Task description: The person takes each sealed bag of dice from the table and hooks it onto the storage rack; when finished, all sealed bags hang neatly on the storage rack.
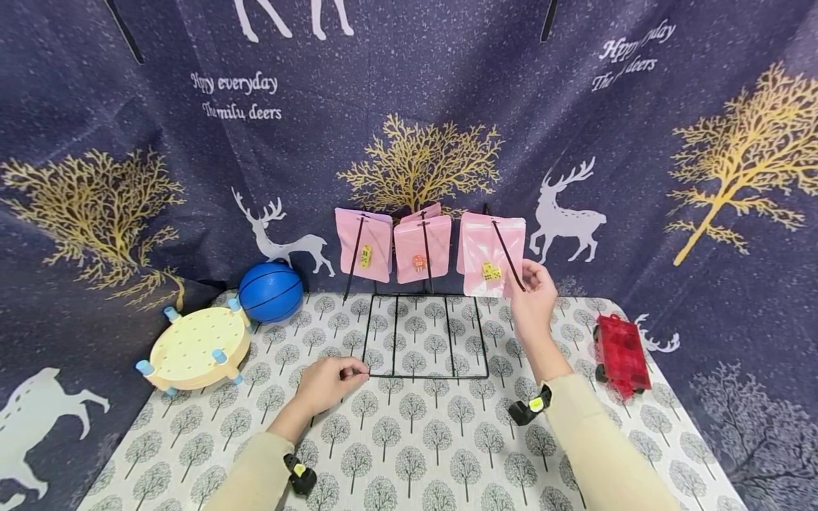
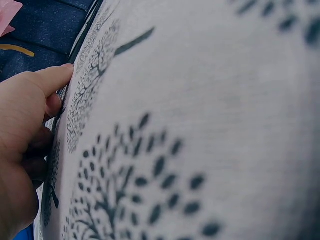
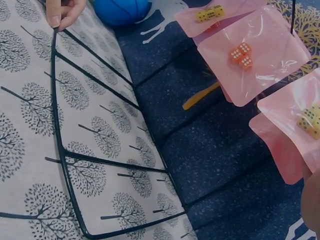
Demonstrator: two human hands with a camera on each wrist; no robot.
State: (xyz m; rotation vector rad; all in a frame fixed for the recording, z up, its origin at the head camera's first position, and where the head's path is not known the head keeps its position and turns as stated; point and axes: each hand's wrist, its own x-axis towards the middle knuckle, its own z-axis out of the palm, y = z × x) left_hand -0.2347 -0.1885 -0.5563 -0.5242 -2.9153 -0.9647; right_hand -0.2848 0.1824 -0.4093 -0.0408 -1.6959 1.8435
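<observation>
A black wire display rack (image 1: 424, 377) stands on the table, its base lying flat and its hooks sticking out toward me. My left hand (image 1: 326, 383) pinches the front left corner of the base, and the right wrist view shows those fingertips (image 3: 56, 21) on the wire. On the right hook hangs a clear-fronted pink bag (image 1: 476, 245) with yellow dice (image 1: 491, 272) inside. My right hand (image 1: 537, 294) pinches that bag's right lower edge, beside the hook tip. The middle hook carries pink bags (image 1: 409, 241) with orange dice (image 3: 241, 55). More pink bags (image 1: 348, 238) with yellow dice hang on the left hook.
At the back left are a blue ball (image 1: 270, 292) and a cream round stool-like toy (image 1: 198, 348) with blue legs. A red toy vehicle (image 1: 621, 355) sits at the right table edge. Behind the rack hangs a dark blue deer-print cloth (image 1: 415, 85).
</observation>
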